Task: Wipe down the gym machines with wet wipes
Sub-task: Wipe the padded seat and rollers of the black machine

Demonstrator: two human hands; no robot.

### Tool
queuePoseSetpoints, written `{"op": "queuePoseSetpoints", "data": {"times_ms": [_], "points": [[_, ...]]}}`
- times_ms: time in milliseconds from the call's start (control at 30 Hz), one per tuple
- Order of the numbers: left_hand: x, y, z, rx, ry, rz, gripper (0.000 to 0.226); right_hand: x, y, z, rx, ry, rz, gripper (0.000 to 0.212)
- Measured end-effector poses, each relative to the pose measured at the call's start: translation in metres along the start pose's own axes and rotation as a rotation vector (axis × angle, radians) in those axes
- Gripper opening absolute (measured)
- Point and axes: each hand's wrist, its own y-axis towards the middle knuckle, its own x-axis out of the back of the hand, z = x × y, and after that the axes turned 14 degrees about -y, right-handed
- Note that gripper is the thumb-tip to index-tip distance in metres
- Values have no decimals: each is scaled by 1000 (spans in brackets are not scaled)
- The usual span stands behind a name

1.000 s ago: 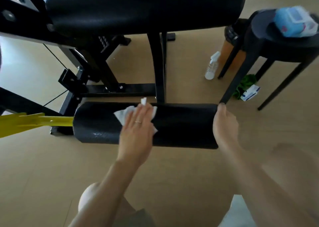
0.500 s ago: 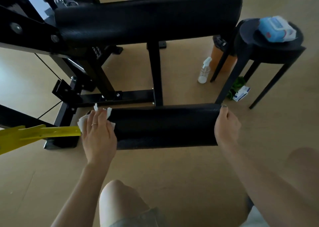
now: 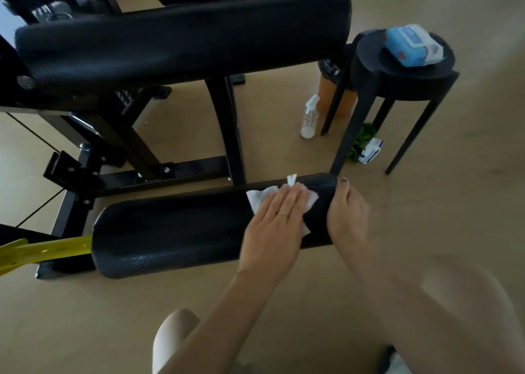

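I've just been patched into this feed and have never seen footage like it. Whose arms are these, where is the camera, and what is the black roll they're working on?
There is no robot here. The one view comes from a camera worn on a person's head, looking forward and down, so the arms reaching in from the bottom are that person's own.

The left hand lies flat, fingers straight, pressing a white wet wipe onto the lower roller pad, a black padded cylinder on a gym machine. The right hand holds the right end of that pad. A longer upper pad sits above it, and a yellow bar runs off to the left.

To the right stands a black stool with a blue pack of wipes on top. A clear spray bottle stands on the floor beside it.
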Motion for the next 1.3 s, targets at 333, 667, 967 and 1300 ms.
{"op": "queuePoseSetpoints", "data": {"times_ms": [333,667,967,1300], "points": [[-1,36,-24,182,-137,-133,47,-5,-1,-16,143,92,-7,36],[8,36,-31,145,-66,-26,49,7,22,-27,-186,582,434,52],[25,-7,16,508,-131,-213,42,2,12,-26,-46,437,138,44],[6,10,-17,142,-41,-59,52,24,33,21,-179,206,357,59]]}}
